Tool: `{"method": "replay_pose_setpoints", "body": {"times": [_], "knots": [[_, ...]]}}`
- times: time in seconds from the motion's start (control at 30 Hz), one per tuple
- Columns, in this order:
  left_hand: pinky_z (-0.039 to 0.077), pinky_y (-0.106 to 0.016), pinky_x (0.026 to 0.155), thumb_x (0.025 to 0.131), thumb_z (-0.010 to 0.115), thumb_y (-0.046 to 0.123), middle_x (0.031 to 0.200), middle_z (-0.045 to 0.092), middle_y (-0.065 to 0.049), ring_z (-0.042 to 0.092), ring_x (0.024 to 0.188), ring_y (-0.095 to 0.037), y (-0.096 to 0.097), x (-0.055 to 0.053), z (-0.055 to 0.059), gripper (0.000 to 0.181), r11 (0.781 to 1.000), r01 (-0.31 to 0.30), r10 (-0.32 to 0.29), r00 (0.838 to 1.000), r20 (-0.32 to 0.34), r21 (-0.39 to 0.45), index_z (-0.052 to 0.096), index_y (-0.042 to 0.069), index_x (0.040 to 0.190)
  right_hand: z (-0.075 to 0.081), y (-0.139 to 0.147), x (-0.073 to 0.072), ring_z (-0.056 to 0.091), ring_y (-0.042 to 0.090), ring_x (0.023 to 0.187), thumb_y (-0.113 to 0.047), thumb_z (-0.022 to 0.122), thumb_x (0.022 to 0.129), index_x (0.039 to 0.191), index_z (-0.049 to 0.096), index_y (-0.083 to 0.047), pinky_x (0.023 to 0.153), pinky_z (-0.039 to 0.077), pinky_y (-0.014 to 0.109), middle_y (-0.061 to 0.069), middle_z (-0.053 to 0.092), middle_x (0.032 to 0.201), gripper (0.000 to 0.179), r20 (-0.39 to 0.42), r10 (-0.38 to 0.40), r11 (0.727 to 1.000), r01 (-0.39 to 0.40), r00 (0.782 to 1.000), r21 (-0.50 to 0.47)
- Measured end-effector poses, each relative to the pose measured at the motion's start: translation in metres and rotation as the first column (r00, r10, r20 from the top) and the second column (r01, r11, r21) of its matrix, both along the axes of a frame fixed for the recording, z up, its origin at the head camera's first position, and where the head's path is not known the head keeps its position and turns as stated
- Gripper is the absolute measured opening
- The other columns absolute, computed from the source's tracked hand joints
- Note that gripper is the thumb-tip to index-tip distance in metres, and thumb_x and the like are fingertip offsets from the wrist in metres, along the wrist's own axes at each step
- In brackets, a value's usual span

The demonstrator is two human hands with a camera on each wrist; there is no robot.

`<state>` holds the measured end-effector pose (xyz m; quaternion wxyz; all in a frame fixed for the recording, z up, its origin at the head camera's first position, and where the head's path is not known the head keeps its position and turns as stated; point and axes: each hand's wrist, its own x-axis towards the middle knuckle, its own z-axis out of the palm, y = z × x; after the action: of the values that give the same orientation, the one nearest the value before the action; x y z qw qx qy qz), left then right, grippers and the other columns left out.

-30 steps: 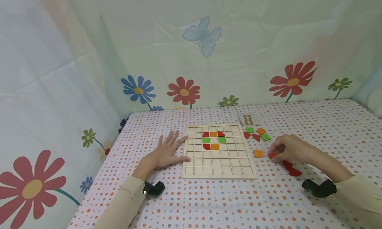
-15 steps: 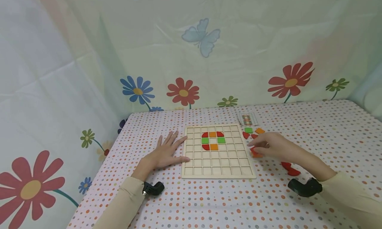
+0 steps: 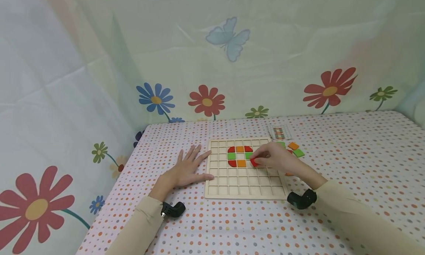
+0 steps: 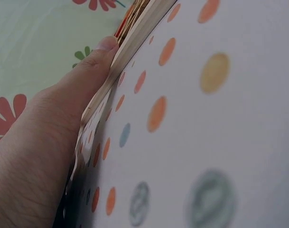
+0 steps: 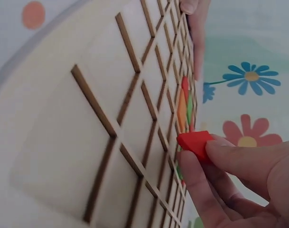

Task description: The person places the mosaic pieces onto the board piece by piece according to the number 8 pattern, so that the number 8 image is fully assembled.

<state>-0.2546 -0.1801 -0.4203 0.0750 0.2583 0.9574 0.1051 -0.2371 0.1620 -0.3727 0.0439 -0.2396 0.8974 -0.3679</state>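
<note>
A wooden grid board [image 3: 232, 181] lies on the dotted cloth. Set in its cells are red quarter-circle tiles [image 3: 232, 163], orange square tiles [image 3: 241, 163] and green square tiles [image 3: 231, 156], forming part of a ring. My right hand [image 3: 279, 159] pinches a red tile [image 5: 196, 142] between thumb and fingers over the ring's lower right corner; whether it touches the cell I cannot tell. Fingers spread and straight, my left hand [image 3: 184, 172] lies on the table. Its thumb [image 4: 97, 61] and index fingertip touch the board's left edge.
Behind my right hand lie loose tiles, among them an orange square [image 3: 293, 146] and a green square [image 3: 299, 152], partly hidden by that hand. A small pattern card [image 3: 279, 132] is at the board's far right corner. A flowered curtain [image 3: 282, 63] hangs behind the table.
My right hand has carried the red tile leftward from the loose pieces, past the orange square, to above the board. The left hand stays at the board's edge.
</note>
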Motion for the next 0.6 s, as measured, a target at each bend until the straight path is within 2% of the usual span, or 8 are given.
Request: {"method": "replay_pose_setpoints", "body": {"times": [0.13,0.3,0.43,0.6], "knots": [[-0.007,-0.066,0.123,0.092,0.050,0.081,0.176,0.002,-0.010,-0.006,0.161,-0.033,0.001,0.000,0.001,0.096,1.000,0.004,-0.004,1.000,0.002,0.003,0.018,0.034,0.169,-0.006,-0.007,-0.005,0.072,0.027,0.096,0.003,0.071,0.096,0.105,0.080,0.002,0.083,0.060,0.039,0.015,0.074,0.109,0.013,0.036,-0.024,0.999,0.026,0.999,-0.035],[-0.008,-0.066,0.124,0.089,0.042,0.089,0.177,0.001,-0.009,-0.007,0.161,-0.032,0.003,-0.003,-0.004,0.101,1.000,0.008,-0.008,1.000,-0.001,0.004,0.016,0.035,0.169,-0.007,-0.009,-0.002,0.069,0.028,0.097,0.002,0.072,0.095,0.106,0.082,0.000,0.080,0.059,0.039,0.013,0.072,0.107,0.014,0.042,-0.097,0.995,0.097,0.994,-0.003],[-0.009,-0.066,0.123,0.086,0.039,0.092,0.177,0.001,-0.009,-0.007,0.161,-0.032,0.002,-0.004,-0.005,0.104,1.000,0.009,-0.009,1.000,0.000,0.008,0.015,0.035,0.169,-0.007,-0.011,-0.002,0.067,0.029,0.095,0.003,0.074,0.094,0.104,0.083,0.000,0.079,0.057,0.042,0.010,0.073,0.098,0.014,-0.016,-0.106,0.994,0.106,0.994,0.037],[-0.006,-0.068,0.123,0.091,0.048,0.084,0.176,0.005,-0.012,-0.004,0.161,-0.035,-0.001,-0.001,-0.001,0.098,1.000,0.011,-0.011,1.000,-0.001,0.025,0.020,0.032,0.169,-0.010,-0.014,-0.002,0.067,0.027,0.091,0.006,0.076,0.091,0.102,0.082,0.002,0.080,0.058,0.043,0.006,0.072,0.091,0.013,-0.093,-0.076,0.995,0.082,0.993,0.061]]}}
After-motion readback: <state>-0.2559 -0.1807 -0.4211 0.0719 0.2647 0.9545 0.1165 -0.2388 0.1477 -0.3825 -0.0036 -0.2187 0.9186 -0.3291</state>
